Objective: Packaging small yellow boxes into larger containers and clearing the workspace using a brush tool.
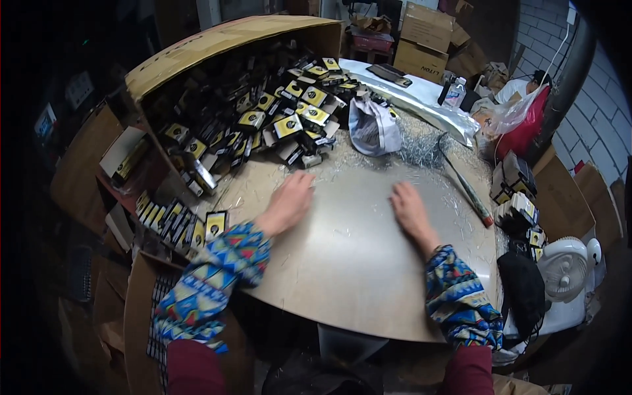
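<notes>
so the small boxes [287, 126], black, yellow and white, sit in a big loose heap on the far left of the table [342, 289], spilling out of a large carton [240, 31] that lies on its side. as for how far along this is, hard to say exactly: a row [170, 220] of them stands fairly neatly lined up at the left edge, and a smaller bunch [520, 209] sits over on the right, but the heap is way bigger and all jumbled, so my guess is there's plenty left. the left hand [289, 203] is just in front of the heap, palm down, fingers loosely bent and not gripping anything i can see, though it's blurry. the right hand [413, 212] is well apart from it, also over the table, fingers spread loose and holding nothing visible. beyond that there's a white bag [374, 130] tipped on its side, a tangle of thin clear bits [422, 153] beside it with strays scattered about, and a stick [469, 187] with a red end. white fan [565, 268] off to the right.
</notes>
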{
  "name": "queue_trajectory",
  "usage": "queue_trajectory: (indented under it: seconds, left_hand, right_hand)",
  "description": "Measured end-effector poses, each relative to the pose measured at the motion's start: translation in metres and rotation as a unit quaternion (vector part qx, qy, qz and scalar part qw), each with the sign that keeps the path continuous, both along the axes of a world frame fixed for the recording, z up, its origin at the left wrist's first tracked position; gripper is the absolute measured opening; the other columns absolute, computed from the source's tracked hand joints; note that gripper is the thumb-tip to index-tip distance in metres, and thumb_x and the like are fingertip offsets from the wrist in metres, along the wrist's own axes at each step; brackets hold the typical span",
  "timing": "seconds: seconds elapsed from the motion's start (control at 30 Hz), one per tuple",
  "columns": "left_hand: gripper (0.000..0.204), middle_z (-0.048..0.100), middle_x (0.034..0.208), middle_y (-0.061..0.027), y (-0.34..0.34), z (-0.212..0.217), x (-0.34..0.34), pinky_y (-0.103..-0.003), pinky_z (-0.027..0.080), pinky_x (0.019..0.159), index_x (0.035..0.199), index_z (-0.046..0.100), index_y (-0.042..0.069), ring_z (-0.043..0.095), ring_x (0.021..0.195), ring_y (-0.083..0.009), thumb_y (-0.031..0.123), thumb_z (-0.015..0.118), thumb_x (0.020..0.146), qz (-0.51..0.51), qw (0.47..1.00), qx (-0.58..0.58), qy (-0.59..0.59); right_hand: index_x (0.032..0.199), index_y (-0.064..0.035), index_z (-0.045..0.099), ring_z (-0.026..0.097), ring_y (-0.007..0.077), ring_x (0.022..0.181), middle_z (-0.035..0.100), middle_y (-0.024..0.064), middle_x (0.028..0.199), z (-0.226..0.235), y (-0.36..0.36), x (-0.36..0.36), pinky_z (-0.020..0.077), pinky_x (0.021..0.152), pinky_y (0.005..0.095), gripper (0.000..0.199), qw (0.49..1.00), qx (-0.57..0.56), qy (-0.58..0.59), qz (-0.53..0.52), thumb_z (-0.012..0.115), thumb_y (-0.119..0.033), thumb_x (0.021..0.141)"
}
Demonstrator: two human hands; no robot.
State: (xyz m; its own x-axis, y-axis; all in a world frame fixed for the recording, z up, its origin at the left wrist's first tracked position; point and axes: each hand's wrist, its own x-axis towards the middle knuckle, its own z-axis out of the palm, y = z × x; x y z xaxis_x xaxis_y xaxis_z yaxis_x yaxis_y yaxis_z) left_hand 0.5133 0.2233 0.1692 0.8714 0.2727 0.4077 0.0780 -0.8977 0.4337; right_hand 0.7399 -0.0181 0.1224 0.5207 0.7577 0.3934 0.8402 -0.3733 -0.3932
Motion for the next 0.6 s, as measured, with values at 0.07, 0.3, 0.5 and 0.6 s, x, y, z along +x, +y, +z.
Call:
queue_trajectory:
  seconds: [0.07, 0.3, 0.5, 0.6]
  left_hand:
    - [0.03, 0.052, 0.116, -0.0186, 0.0, 0.005, 0.052, -0.047, 0.048, 0.086, 0.118, 0.055, 0.005, 0.052, 0.105, -0.0392, 0.017, 0.057, 0.091, 0.065, 0.996, 0.054, 0.026]
    - [0.023, 0.054, 0.107, -0.0134, 0.063, -0.011, 0.083, -0.045, 0.052, 0.078, 0.099, 0.067, 0.003, 0.055, 0.102, -0.035, 0.016, 0.064, 0.081, 0.181, 0.955, 0.194, 0.134]
    - [0.052, 0.055, 0.116, -0.0192, 0.071, -0.002, 0.061, -0.046, 0.048, 0.087, 0.125, 0.047, 0.004, 0.056, 0.103, -0.0386, 0.007, 0.063, 0.077, 0.144, 0.986, 0.026, 0.077]
    - [0.065, 0.049, 0.133, -0.0184, 0.057, 0.009, 0.068, -0.044, 0.042, 0.101, 0.139, 0.038, 0.008, 0.049, 0.119, -0.0398, 0.002, 0.057, 0.078, 0.093, 0.989, 0.025, 0.113]
  right_hand:
    - [0.13, -0.0002, 0.05, 0.044, 0.0412, 0.127, 0.047, 0.0249, 0.137, 0.002, 0.042, -0.011, 0.0365, 0.108, 0.0442, 0.043, 0.999, 0.011, 0.0, 0.044, 0.052, -0.028, 0.097]
    - [0.14, -0.0118, 0.044, 0.032, 0.0407, 0.137, 0.037, 0.0217, 0.147, 0.004, 0.159, 0.009, 0.0237, 0.114, 0.0481, 0.051, 0.994, -0.043, -0.066, 0.078, 0.04, -0.043, 0.1]
    - [0.143, -0.017, 0.042, 0.027, 0.0388, 0.141, 0.035, 0.018, 0.15, 0.005, 0.123, -0.029, 0.0191, 0.116, 0.0504, 0.051, 0.971, -0.118, -0.084, 0.19, 0.038, -0.046, 0.1]
    - [0.144, -0.0167, 0.041, 0.024, 0.0384, 0.142, 0.033, 0.018, 0.151, 0.015, 0.073, -0.046, 0.0178, 0.116, 0.0506, 0.052, 0.972, -0.14, -0.063, 0.175, 0.038, -0.046, 0.101]
